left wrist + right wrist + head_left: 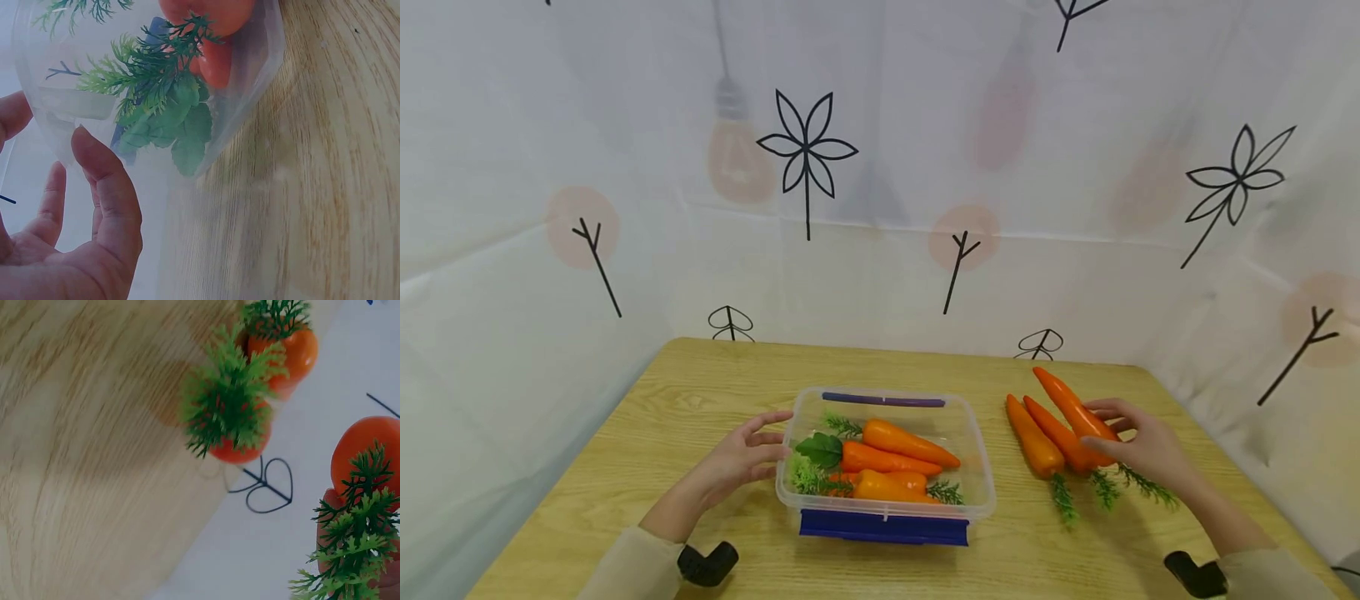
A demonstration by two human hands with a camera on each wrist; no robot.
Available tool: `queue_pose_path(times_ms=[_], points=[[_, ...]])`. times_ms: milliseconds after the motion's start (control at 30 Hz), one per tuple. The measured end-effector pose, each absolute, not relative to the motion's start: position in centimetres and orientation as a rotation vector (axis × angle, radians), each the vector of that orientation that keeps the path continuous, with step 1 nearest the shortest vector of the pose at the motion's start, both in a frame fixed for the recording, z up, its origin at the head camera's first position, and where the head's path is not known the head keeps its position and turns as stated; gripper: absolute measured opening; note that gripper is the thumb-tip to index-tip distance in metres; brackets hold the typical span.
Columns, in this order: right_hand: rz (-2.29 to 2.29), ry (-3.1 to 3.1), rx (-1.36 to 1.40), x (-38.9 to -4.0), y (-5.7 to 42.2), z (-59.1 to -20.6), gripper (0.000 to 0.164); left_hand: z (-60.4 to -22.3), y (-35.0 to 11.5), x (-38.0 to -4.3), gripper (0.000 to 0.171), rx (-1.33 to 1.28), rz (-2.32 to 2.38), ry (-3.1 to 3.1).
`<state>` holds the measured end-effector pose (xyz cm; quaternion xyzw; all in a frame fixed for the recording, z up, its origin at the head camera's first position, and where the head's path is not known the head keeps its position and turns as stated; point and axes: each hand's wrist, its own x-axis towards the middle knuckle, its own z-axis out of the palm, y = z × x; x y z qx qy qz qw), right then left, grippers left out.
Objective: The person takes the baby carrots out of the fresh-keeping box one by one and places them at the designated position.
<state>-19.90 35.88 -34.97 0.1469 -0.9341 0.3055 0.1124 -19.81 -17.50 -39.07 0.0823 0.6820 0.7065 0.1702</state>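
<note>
My right hand grips an orange toy carrot by its thick end, raised above the table with the tip pointing away. Its green leaves hang below the hand, and in the right wrist view they cover part of the fingers. Beside it on the table lie two more carrots, one on the left and one nearer the hand. At the left wall of a clear plastic box, my left hand has loosely bent fingers at the side. Several carrots with green tops lie inside the box.
The box has blue clips, one on its front and one at the back. It stands on a wood-grain table. A white patterned cloth hangs behind the table and along both sides.
</note>
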Motion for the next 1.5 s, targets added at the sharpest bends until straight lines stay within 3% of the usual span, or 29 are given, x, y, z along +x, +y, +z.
queue_pose_path(times_ms=[633,1500], points=[[0.926,-2.863,0.422,-22.6,39.5,-36.6,0.047,-39.0,-17.5,-19.7,0.069,0.239,2.007,1.962],[1.042,-2.956,0.488,-24.0,40.1,-39.6,0.043,-39.1,-17.4,-19.8,0.067,0.212,2.012,1.942]])
